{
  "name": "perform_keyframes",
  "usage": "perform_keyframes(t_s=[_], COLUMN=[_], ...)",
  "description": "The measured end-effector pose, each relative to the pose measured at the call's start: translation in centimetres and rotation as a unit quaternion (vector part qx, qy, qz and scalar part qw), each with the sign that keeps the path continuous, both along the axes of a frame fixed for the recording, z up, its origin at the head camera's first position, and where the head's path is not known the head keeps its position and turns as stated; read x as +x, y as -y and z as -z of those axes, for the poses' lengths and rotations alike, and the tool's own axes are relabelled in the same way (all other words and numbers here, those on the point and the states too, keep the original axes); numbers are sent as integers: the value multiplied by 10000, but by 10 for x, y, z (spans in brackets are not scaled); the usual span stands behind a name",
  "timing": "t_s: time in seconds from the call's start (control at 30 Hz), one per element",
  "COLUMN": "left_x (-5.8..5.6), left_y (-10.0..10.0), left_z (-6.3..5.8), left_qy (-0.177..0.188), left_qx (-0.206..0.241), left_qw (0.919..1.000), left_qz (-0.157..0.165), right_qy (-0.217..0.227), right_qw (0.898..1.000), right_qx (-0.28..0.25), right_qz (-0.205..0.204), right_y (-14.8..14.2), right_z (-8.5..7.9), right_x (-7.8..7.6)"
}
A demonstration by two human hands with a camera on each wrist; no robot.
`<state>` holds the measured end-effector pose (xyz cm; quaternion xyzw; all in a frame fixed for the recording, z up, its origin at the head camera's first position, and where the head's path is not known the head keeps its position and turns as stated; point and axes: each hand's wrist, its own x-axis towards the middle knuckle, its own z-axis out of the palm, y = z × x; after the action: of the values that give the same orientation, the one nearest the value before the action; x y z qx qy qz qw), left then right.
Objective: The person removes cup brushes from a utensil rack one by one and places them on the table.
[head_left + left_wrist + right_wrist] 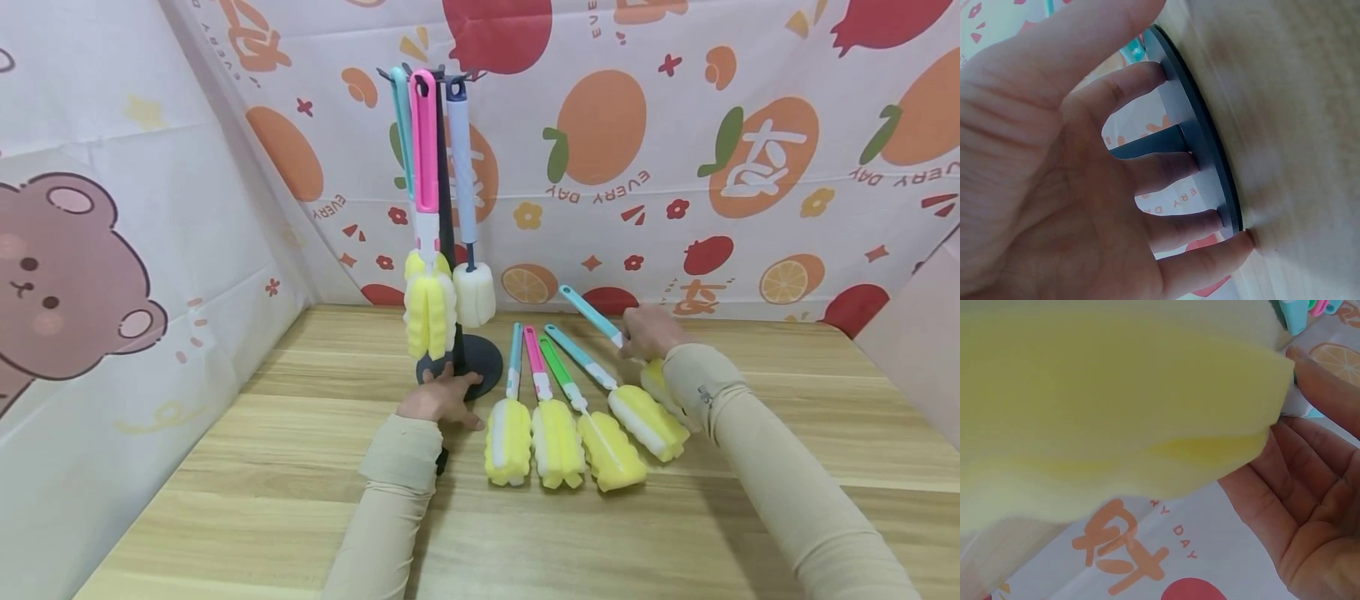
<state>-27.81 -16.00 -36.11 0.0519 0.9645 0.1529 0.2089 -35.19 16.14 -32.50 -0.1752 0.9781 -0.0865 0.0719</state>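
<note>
My left hand (pixel 442 397) rests on the round base (pixel 486 367) of a black stand, fingers spread. In the left wrist view, fingertips touch the base (pixel 1200 134), the little finger at its edge. At the right, my right hand (pixel 654 332) pinches a sponge bottle brush (pixel 590 314) near where its teal handle meets the white neck. Its yellow sponge head (pixel 1116 394) fills much of the right wrist view. A pink-handled brush (pixel 425 150), a teal-handled one (pixel 402 125) and a blue-handled one with a white sponge (pixel 474 293) hang from the stand.
Several sponge brushes lie fanned on the wooden table (pixel 300 467) between the hands: a teal one (pixel 508 437), a pink one (pixel 557 442), a green one (pixel 611 450) and another teal one (pixel 648 421). A fruit-printed cloth (pixel 600 225) hangs behind.
</note>
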Motion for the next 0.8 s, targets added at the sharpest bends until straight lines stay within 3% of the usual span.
perform_keyframes(t_s=[0.3, 0.8], left_x=[0, 0], left_y=[0, 0], left_z=[0, 0], left_qy=[-12, -3], left_qx=[6, -1], left_qw=[10000, 10000], left_qz=[-14, 17], right_qy=[-58, 364], right_qw=[9999, 9992], right_qx=[66, 70], right_qz=[-52, 164], right_y=[-3, -1], right_z=[5, 13], right_x=[1, 5])
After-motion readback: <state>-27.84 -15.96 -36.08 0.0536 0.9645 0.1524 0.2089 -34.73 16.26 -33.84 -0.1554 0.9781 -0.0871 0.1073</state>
